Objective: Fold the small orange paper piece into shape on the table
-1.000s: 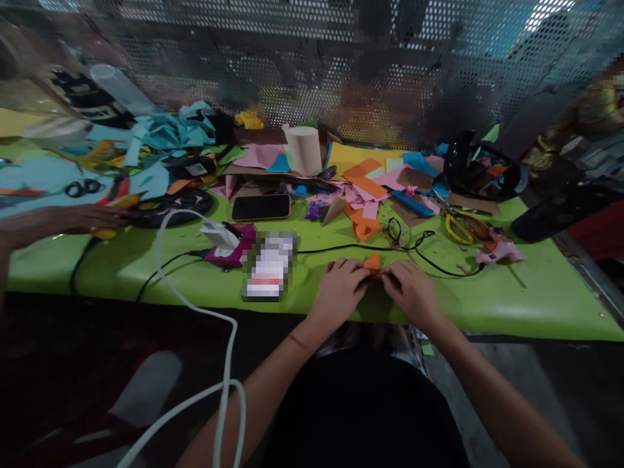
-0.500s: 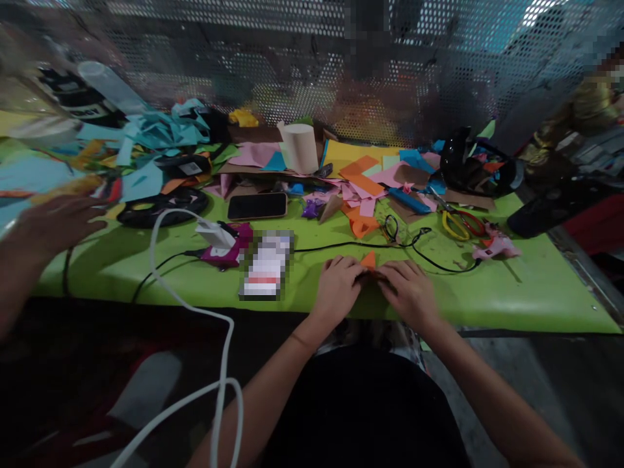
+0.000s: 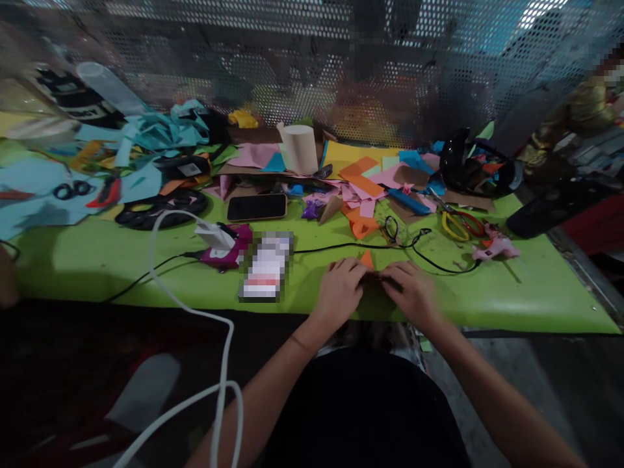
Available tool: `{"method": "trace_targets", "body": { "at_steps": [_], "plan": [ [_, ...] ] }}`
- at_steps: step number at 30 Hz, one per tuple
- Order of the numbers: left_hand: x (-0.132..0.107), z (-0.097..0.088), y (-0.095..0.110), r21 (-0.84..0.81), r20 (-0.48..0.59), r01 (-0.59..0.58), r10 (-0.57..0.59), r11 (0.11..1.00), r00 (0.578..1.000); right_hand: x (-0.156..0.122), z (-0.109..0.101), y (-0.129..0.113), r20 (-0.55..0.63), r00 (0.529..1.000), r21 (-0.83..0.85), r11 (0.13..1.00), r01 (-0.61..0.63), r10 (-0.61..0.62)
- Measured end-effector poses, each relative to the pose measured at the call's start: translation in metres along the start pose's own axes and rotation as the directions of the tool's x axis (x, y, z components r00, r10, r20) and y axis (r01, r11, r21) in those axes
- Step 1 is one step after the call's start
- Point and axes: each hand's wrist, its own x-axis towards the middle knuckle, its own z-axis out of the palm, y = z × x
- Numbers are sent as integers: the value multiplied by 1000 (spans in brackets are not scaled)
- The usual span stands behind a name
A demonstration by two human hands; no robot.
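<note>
Both hands meet near the front edge of the green tabletop (image 3: pixel 511 292). Between them is a small piece of orange paper (image 3: pixel 367 260), its pointed tip showing above the fingers. My left hand (image 3: pixel 340 289) is closed on its left side, fingertips pressed together. On the other side, my right hand (image 3: pixel 412 290) pinches the paper too. The fingers hide most of the paper, so its full shape cannot be made out. Just beyond lies a folded orange paper strip (image 3: pixel 363 225), and a black cable (image 3: pixel 341 246) runs behind the hands.
A blurred phone (image 3: pixel 266 266) and a magenta power adapter (image 3: pixel 228 247) lie left; a white cable (image 3: pixel 227 351) hangs off the front. Behind are a dark phone (image 3: pixel 257 207), a paper roll (image 3: pixel 299 149), and yellow-and-red-handled scissors (image 3: pixel 458 224). Another person's hand (image 3: pixel 7 276) is at far left.
The other person's hand at left has drawn back toward the frame's edge, uncovering black-handled scissors. My hands have barely shifted and still hold the orange paper.
</note>
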Motion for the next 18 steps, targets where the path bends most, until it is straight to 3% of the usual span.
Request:
{"method": "trace_targets", "body": {
  "at_steps": [6, 18],
  "plan": [
    [-1, -4, 3, 44, 53, -24, 22, 999, 998, -3, 3, 1, 40, 999, -2, 1000, -22, 22],
    [-2, -6, 4, 53, 56, -24, 21, 998, 998, -4, 5, 6, 60, 998, 0, 1000, -20, 20]
  ]
}}
